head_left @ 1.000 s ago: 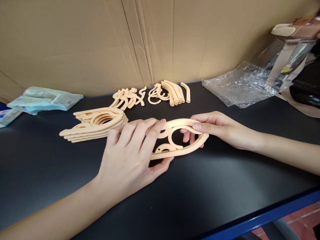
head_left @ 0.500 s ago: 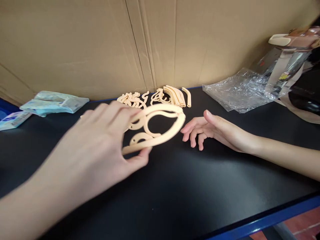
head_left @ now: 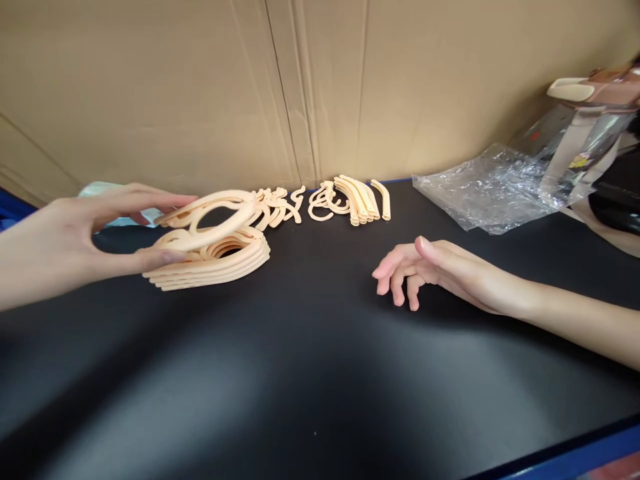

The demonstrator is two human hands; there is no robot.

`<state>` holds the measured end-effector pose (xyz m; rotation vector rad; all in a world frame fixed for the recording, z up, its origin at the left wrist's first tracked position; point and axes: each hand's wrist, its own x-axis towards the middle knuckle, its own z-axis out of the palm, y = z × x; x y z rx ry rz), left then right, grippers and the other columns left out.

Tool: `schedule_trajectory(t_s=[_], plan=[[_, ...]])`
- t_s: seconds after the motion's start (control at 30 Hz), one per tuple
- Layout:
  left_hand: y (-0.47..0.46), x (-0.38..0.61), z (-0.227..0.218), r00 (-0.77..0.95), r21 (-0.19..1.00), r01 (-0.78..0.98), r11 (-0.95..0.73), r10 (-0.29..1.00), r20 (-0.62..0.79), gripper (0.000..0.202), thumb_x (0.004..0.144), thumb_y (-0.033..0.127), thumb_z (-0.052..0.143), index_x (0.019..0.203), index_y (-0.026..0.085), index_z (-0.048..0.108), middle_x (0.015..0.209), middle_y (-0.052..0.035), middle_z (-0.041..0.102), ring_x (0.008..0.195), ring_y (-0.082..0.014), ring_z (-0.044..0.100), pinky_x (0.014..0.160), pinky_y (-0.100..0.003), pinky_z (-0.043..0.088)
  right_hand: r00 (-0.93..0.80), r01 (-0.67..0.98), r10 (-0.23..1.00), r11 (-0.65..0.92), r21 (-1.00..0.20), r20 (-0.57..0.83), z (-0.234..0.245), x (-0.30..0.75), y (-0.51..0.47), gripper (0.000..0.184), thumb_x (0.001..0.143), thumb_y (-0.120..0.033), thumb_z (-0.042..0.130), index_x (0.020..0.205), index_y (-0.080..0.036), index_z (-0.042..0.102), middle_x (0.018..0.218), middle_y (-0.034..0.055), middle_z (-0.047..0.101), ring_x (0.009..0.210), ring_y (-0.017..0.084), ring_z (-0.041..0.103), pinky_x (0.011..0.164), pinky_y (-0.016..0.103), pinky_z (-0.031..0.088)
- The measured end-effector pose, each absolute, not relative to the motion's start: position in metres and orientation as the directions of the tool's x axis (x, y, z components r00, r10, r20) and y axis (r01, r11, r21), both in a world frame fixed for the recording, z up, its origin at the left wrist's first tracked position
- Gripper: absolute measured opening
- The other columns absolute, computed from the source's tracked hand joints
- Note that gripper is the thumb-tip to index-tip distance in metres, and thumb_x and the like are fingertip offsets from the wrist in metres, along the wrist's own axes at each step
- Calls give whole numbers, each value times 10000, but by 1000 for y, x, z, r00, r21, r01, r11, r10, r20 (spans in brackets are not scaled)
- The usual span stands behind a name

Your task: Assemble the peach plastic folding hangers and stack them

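Observation:
My left hand [head_left: 100,230] has a beige plastic folding hanger [head_left: 227,220], folded into a loop, between its thumb and fingers. The hanger is tilted and sits just over a neat stack of matching folded hangers [head_left: 215,275]; whether it touches the top one is hard to tell. The thumb lies alongside the upper part of the stack. On the right, my right hand [head_left: 440,273] rests sideways above the black tabletop [head_left: 320,373], fingers loosely curled and apart, holding nothing.
Loose beige hanger pieces [head_left: 277,207] lie behind the stack. Several hooks [head_left: 325,200] and curved arms [head_left: 357,200] sit at the back centre, before a cardboard wall [head_left: 200,93]. Crumpled clear plastic [head_left: 490,190] and a strapped bottle [head_left: 595,100] stand at the right; a pale packet [head_left: 107,190] is left.
My left hand has carried the hanger left and down to the stack, which now shows beneath it. My right hand keeps its pose; the view has shifted slightly.

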<state>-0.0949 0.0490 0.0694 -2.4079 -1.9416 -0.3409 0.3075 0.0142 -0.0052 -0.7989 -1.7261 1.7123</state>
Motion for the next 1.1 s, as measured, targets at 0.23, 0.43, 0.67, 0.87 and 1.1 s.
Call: schedule_trajectory(t_s=[0.23, 0.43, 0.67, 0.87, 1.1], plan=[[58, -114, 59, 211, 155, 961, -231, 968, 136, 825, 558, 850, 575, 1225, 369, 643, 1332, 47, 589, 1218, -327, 560, 1111, -507, 353, -663, 37, 748, 5, -999, -21, -5, 308, 16, 509, 1005, -555, 382, 1085, -164, 697, 982, 86, 703, 798, 142, 666, 650, 230, 561], [70, -129, 51, 195, 113, 971, -211, 971, 140, 818, 483, 866, 583, 1168, 427, 672, 1316, 99, 613, 1295, -327, 521, 1148, -506, 317, -673, 46, 739, 8, -999, -25, -6, 310, 16, 500, 1008, -548, 384, 1082, -168, 701, 976, 80, 706, 796, 134, 666, 651, 224, 562], [63, -123, 55, 192, 119, 971, -206, 974, 121, 817, 525, 853, 583, 1204, 403, 651, 1350, 78, 586, 1274, -326, 536, 1142, -506, 330, -680, 48, 733, 18, -999, -19, -6, 310, 16, 483, 1010, -535, 395, 1087, -168, 699, 977, 79, 708, 801, 131, 669, 656, 219, 561], [65, -126, 55, 195, 92, 975, -201, 978, 75, 798, 551, 844, 564, 1226, 423, 626, 1349, 81, 582, 1230, -325, 566, 1105, -497, 379, -680, 54, 732, 4, -999, -33, -5, 309, 17, 485, 1004, -541, 407, 1077, -162, 699, 965, 79, 709, 797, 130, 665, 654, 218, 560], [69, -131, 55, 199, 58, 978, -201, 979, 36, 830, 561, 832, 576, 1269, 400, 607, 1365, 67, 583, 1259, -316, 541, 1117, -452, 368, -680, 47, 732, -2, -999, -34, -3, 308, 17, 485, 1000, -540, 417, 1075, -152, 698, 959, 86, 708, 787, 133, 663, 645, 225, 557]])
